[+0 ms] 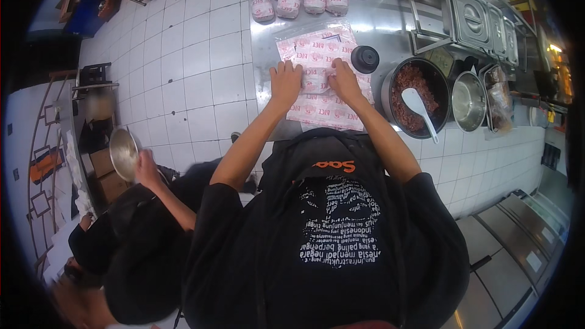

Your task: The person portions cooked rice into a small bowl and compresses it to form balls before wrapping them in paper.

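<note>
My left hand (286, 83) and my right hand (345, 81) are on either side of a small paper-wrapped bundle (314, 80), their fingers bent against its edges. Under it lie printed sheets of wrapping paper (325, 112) on the steel table (267, 50). A clear plastic bag shows beyond the sheets. Right of the sheets stands a round black mold or lid (365, 59). Farther right, a deep pot (388, 96) holds reddish-brown cooked rice (413, 77) and a white rice paddle (418, 105). Several wrapped bundles (315, 1) stand in rows at the table's far end.
A steel bowl (469, 101) and a tray with plastic-bagged food (499, 100) sit right of the pot. Lidded steel pans (473, 17) stand in a rack at the far right. At the left, another person's hand (148, 169) holds a metal bowl (123, 153).
</note>
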Action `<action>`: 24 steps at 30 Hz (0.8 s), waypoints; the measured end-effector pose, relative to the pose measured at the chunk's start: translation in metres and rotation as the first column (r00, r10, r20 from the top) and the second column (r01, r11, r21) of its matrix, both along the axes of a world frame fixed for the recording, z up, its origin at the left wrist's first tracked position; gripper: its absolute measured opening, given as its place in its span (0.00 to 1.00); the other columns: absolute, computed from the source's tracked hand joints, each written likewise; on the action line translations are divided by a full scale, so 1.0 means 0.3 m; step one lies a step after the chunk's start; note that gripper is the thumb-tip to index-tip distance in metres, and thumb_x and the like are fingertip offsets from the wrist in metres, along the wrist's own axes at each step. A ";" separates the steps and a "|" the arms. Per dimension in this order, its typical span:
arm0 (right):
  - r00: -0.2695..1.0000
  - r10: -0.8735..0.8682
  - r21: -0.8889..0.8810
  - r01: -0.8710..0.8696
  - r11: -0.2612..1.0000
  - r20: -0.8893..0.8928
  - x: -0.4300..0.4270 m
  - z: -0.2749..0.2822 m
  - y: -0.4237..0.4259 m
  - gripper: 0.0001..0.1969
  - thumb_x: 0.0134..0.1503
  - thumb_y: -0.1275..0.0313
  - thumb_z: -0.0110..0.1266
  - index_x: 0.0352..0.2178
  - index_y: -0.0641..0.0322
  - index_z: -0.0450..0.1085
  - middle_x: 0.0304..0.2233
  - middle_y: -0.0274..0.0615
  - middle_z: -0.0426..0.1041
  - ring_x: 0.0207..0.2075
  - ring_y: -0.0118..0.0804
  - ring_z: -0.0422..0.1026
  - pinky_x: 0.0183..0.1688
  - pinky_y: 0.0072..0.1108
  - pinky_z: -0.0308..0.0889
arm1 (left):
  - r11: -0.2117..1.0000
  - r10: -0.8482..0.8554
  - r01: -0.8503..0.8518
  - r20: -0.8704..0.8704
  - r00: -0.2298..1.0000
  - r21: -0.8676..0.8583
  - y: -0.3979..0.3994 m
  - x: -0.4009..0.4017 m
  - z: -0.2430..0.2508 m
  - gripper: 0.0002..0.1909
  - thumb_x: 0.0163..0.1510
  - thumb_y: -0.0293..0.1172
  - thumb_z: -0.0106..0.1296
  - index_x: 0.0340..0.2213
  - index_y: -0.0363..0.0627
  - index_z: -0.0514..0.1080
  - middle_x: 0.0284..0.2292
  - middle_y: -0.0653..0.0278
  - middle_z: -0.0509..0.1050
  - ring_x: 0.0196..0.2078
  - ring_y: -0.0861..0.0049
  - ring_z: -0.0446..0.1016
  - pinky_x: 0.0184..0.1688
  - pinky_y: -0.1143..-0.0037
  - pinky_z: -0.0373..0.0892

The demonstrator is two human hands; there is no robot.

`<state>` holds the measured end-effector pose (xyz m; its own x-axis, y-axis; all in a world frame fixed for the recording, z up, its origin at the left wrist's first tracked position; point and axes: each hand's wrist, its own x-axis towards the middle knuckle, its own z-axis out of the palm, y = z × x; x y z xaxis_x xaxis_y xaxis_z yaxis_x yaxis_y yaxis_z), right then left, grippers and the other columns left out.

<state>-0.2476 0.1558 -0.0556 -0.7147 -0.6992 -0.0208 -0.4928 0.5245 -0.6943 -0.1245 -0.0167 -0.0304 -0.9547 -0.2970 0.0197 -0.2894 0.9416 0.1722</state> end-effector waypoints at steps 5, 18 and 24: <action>0.990 0.134 -0.043 -0.136 0.990 -0.044 0.096 -0.005 0.084 0.21 0.50 0.75 0.57 0.47 0.67 0.66 0.41 0.56 0.69 0.45 0.59 0.69 0.49 0.37 0.67 | 0.981 -0.121 0.132 -0.091 0.989 0.138 0.001 0.116 -0.117 0.16 0.53 0.26 0.50 0.45 0.43 0.69 0.44 0.55 0.69 0.45 0.61 0.68 0.44 0.65 0.64; 0.874 0.484 0.442 -0.417 0.794 -0.045 -0.067 0.105 -0.014 0.17 0.52 0.74 0.51 0.45 0.62 0.72 0.47 0.48 0.72 0.51 0.49 0.68 0.51 0.41 0.60 | 0.913 -0.135 0.102 0.057 0.989 0.395 -0.103 0.103 -0.087 0.15 0.51 0.36 0.58 0.40 0.45 0.75 0.42 0.61 0.76 0.45 0.61 0.72 0.48 0.62 0.66; 0.949 0.300 0.712 -0.279 0.644 0.100 -0.111 0.112 -0.224 0.12 0.53 0.71 0.53 0.40 0.61 0.73 0.44 0.50 0.75 0.45 0.49 0.74 0.50 0.50 0.59 | 0.882 0.031 -0.241 0.461 0.887 0.404 -0.114 -0.093 -0.095 0.15 0.49 0.38 0.57 0.39 0.52 0.73 0.43 0.57 0.76 0.48 0.58 0.74 0.51 0.51 0.61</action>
<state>-0.2808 0.0885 -0.0221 -0.4860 -0.6499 -0.5843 -0.7173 0.6786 -0.1581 -0.1524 -0.0508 -0.0588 -0.7826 -0.3006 -0.5451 -0.5515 0.7409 0.3833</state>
